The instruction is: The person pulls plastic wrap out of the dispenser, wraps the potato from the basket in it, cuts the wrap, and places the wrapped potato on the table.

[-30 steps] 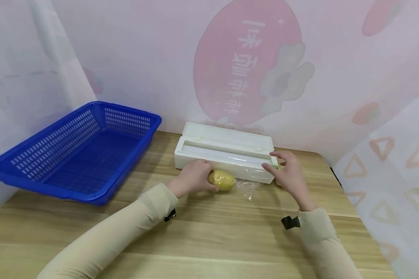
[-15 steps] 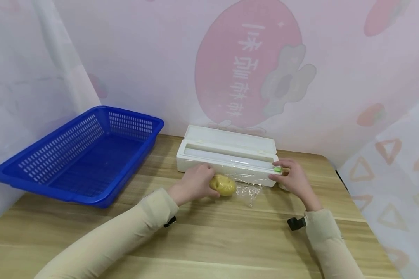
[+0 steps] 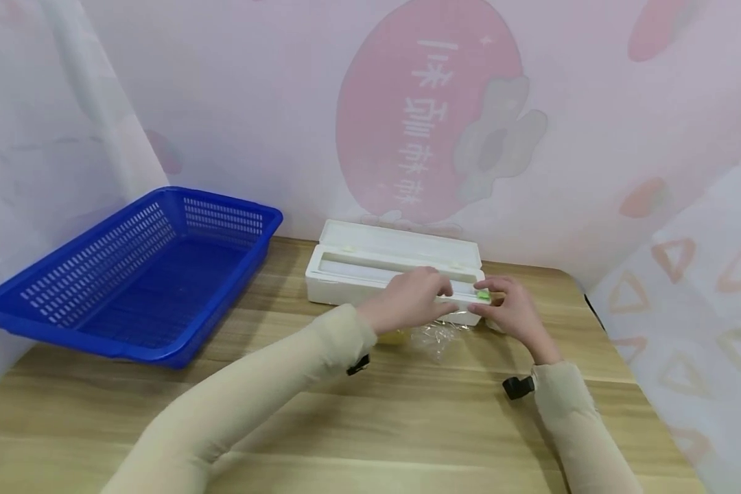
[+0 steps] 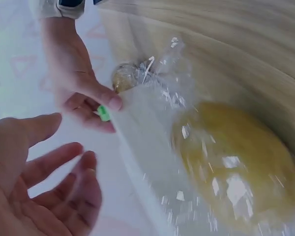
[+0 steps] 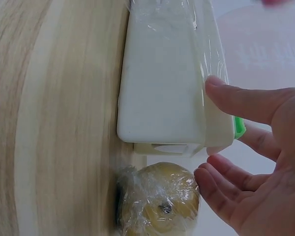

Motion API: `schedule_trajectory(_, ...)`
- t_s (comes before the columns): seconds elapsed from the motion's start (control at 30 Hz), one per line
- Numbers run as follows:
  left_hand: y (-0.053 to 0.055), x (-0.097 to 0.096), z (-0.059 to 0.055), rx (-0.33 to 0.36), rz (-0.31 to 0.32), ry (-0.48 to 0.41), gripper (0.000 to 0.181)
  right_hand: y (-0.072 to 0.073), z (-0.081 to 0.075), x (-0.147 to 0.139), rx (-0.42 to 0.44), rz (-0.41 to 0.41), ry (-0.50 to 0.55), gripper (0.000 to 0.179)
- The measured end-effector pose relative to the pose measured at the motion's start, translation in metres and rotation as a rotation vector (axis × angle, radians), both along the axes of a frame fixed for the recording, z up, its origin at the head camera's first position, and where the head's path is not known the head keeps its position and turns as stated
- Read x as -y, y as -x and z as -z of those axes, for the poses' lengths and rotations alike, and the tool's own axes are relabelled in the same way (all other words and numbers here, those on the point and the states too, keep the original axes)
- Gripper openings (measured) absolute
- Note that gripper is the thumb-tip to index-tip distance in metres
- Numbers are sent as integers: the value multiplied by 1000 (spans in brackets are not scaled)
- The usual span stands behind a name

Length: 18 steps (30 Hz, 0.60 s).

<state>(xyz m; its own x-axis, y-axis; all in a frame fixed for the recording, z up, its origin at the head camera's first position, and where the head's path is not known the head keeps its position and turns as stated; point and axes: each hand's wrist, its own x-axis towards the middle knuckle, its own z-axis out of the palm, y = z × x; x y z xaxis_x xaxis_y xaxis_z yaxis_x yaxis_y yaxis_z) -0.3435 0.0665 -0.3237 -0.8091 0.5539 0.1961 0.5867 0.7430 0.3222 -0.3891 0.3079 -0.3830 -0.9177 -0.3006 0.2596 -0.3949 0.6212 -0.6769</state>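
A white cling film dispenser [image 3: 346,291] stands on the table with its lid up and the film roll showing inside. My right hand [image 3: 511,310] holds its right end, thumb on the front edge and fingers round the corner by a green slider [image 5: 239,127]. My left hand [image 3: 410,298] hovers over the dispenser's front, fingers parted and loosely bent, holding nothing. In the left wrist view a yellow potato [image 4: 241,157] lies under clear film against the dispenser's front; the left forearm mostly hides it in the head view. Crumpled film [image 3: 435,337] spreads beside it.
A second potato [image 5: 162,201], wrapped in film, sits by the dispenser's right end. To the left stands a large blue plastic basket [image 3: 222,302]. A printed curtain [image 3: 253,103] hangs behind the wooden table [image 3: 407,425].
My left hand has let go of the potato and moved right and up over the dispenser. The right hand has come down from above onto the dispenser's right end and grips it.
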Motion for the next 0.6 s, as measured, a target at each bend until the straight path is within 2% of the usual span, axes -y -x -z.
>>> schedule_trajectory(0.17,33,-34,15,62,31,-126,17,2,2,1,-40,-13,7,40)
schedule_trajectory(0.27,45,-46,23,107,33,-200,12,2,2,2,-49,-26,-1,37)
schedule_trajectory(0.43,52,-54,27,182,-12,-297,13,-1,0,5,-36,-22,-19,39)
schedule_trajectory(0.6,56,-57,26,248,-1,-341,12,-3,0,5,-41,15,-4,40)
